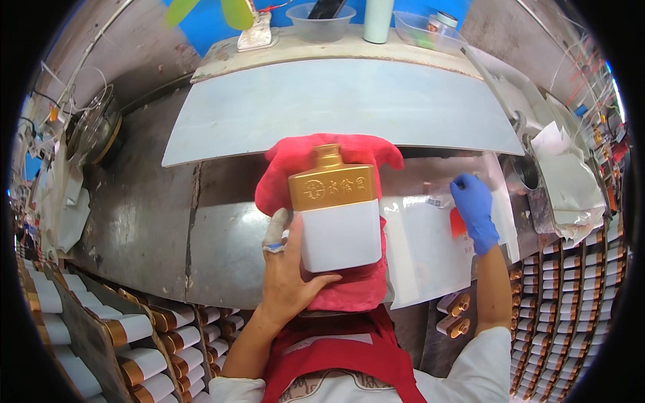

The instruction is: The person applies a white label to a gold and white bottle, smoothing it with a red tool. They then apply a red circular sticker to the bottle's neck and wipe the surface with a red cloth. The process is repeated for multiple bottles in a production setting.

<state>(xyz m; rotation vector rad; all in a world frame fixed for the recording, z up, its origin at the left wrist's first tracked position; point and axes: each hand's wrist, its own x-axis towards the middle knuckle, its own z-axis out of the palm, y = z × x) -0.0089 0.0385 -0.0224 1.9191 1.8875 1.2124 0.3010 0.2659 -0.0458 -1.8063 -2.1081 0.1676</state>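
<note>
A flat-sided bottle, gold at the neck and shoulders and white below, lies tilted on a red cloth pad in front of me. Raised gold marks show across its shoulder. My left hand grips its lower left corner, fingers along the side and thumb by the base; one finger has a pale cover and another a wrapping. To the right, my right hand, in a blue glove, is closed with its fingertips bent down over a pale sheet. A red patch shows beside it. What the fingertips pinch is hidden.
A pale blue-grey board spans the far side. Behind it stand a green fan, a plastic bowl and a pale green cylinder. Racks of similar bottles flank me. A paper-lined container sits right.
</note>
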